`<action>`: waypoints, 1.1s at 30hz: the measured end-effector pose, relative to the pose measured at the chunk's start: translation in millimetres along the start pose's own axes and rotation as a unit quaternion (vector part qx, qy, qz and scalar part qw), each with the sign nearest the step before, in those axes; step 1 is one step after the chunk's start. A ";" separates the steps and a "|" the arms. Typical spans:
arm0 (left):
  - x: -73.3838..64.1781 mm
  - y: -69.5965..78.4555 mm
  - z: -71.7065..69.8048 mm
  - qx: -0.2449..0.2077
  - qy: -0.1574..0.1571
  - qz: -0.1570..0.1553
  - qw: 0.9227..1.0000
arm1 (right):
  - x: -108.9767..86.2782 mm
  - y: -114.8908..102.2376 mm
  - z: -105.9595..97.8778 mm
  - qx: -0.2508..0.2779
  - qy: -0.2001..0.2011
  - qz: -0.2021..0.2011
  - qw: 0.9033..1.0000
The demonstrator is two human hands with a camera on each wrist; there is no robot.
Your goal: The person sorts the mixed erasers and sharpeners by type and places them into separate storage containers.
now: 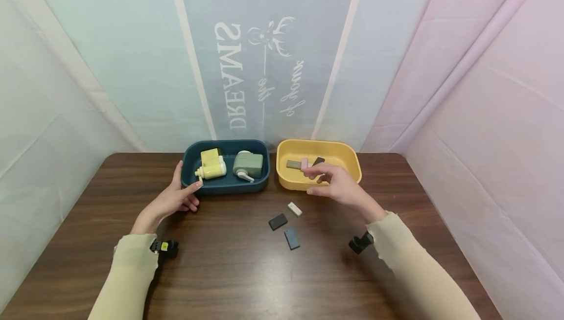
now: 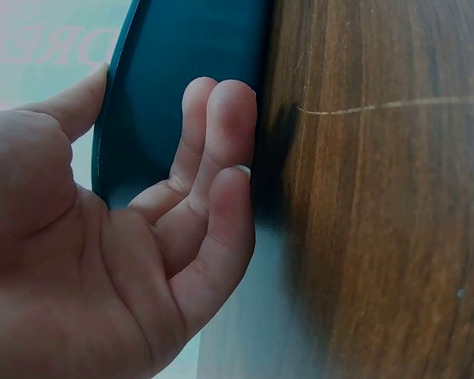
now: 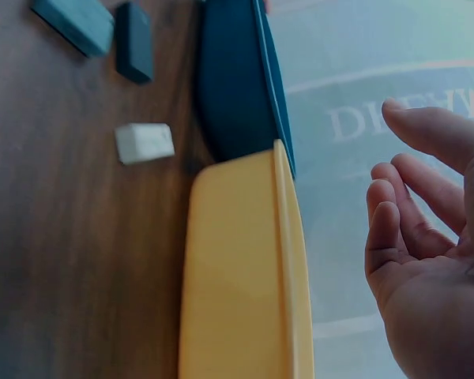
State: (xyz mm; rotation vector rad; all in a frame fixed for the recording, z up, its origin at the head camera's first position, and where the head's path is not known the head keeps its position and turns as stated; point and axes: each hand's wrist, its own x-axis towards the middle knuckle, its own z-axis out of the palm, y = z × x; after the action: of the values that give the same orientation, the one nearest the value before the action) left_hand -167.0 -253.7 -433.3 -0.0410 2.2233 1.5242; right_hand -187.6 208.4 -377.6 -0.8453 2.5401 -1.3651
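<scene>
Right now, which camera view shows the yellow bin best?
The head view shows inside the yellow bin, though the right hand hides part. The right wrist view shows mostly its outside, cropped; the left wrist, none.

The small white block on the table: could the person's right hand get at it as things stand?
Probably yes: the right hand looks empty above the yellow bin, and the white block lies on the table, on the near side of that bin, with nothing covering it.

Likely a booth: fabric walls (image 1: 132, 56), table (image 1: 229, 276)
</scene>
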 end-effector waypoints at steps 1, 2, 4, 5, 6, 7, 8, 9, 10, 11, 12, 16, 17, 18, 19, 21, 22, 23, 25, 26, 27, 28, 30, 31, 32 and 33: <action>1.0 -0.1 -0.5 0.000 -0.001 0.000 1.000 | -4.0 -0.9 1.7 0.003 -0.003 -0.001 1.000; 1.5 -0.1 -0.9 -0.001 -0.001 -0.001 1.000 | -7.9 -1.2 3.8 0.003 -0.006 -0.005 1.000; 2.1 0.0 -1.5 -0.002 -0.002 -0.002 1.000 | -16.0 -0.7 9.1 -0.002 -0.010 -0.012 1.000; 1.8 0.1 -1.6 -0.001 -0.001 -0.001 1.000 | -20.5 -0.5 12.3 -0.005 -0.011 -0.014 1.000; 1.4 0.3 -1.5 -0.001 -0.001 0.000 1.000 | -24.7 0.1 15.7 -0.007 -0.013 -0.017 1.000; 1.1 0.3 -1.6 -0.001 -0.001 0.000 1.000 | -28.6 1.3 19.3 -0.009 -0.015 -0.020 1.000; 0.6 0.5 -1.7 -0.001 0.000 0.001 1.000 | -31.9 3.0 23.0 -0.017 -0.017 -0.024 0.999; 0.1 0.6 -1.8 0.000 0.001 0.001 1.000 | -35.0 4.4 26.8 -0.021 -0.020 -0.025 0.999; -0.4 0.7 -1.8 0.001 0.002 0.002 1.000 | -37.8 6.2 30.9 -0.026 -0.025 -0.027 0.999; -0.9 0.8 -1.8 0.002 0.003 0.002 1.000 | -40.1 7.8 35.0 -0.028 -0.032 -0.027 0.999; -1.2 1.0 -1.6 0.003 0.004 0.003 1.000 | -42.2 9.8 39.6 -0.030 -0.039 -0.027 0.998; -1.2 1.7 0.0 0.008 0.004 0.005 1.000 | -48.6 17.3 55.7 -0.027 -0.071 -0.018 0.997; -1.0 1.6 0.4 0.009 0.004 0.005 1.000 | -50.0 18.8 59.1 -0.026 -0.078 -0.014 0.996; -0.9 1.6 1.0 0.009 0.004 0.005 1.000 | -51.1 20.2 62.2 -0.024 -0.085 -0.012 0.996; -0.6 1.0 1.6 0.011 0.005 0.006 1.000 | -52.3 21.5 64.9 -0.025 -0.090 -0.010 0.996; -0.2 -0.2 2.5 0.012 0.007 0.006 1.000 | -54.2 23.5 69.7 -0.032 -0.100 -0.013 0.994; 0.1 -0.7 2.9 0.013 0.008 0.007 1.000 | -54.9 24.2 71.9 -0.037 -0.104 -0.014 0.994; 0.2 -1.3 3.2 0.014 0.009 0.008 1.000 | -55.5 24.7 73.9 -0.043 -0.108 -0.015 0.993; 0.7 -2.3 3.7 0.016 0.010 0.011 1.000 | -56.4 25.6 77.4 -0.057 -0.115 -0.019 0.992; 0.8 -2.9 3.8 0.016 0.010 0.013 1.000 | -56.8 25.9 78.9 -0.064 -0.119 -0.021 0.991; 0.9 -3.5 3.9 0.016 0.011 0.014 1.000 | -57.1 26.0 80.4 -0.071 -0.123 -0.021 0.990; 0.8 -4.0 4.0 0.016 0.012 0.015 1.000 | -57.5 26.5 81.7 -0.079 -0.127 -0.022 0.989; 0.5 -5.0 4.2 0.016 0.013 0.018 1.000 | -58.3 27.9 84.4 -0.090 -0.136 -0.022 0.986; 0.2 -5.5 4.4 0.016 0.014 0.019 1.000 | -58.8 28.5 85.5 -0.093 -0.140 -0.021 0.985; 0.0 -5.9 4.5 0.017 0.015 0.019 1.000 | -59.3 29.0 86.6 -0.098 -0.143 -0.020 0.985; -0.1 -6.1 4.8 0.017 0.015 0.021 1.000 | -59.7 29.6 87.6 -0.100 -0.146 -0.019 0.984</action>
State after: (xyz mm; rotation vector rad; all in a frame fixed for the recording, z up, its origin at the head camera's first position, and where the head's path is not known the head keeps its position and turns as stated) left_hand -163.6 -251.7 -440.1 -0.0077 2.2875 1.5161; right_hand -117.7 189.6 -460.5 -1.0462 2.4667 -0.9227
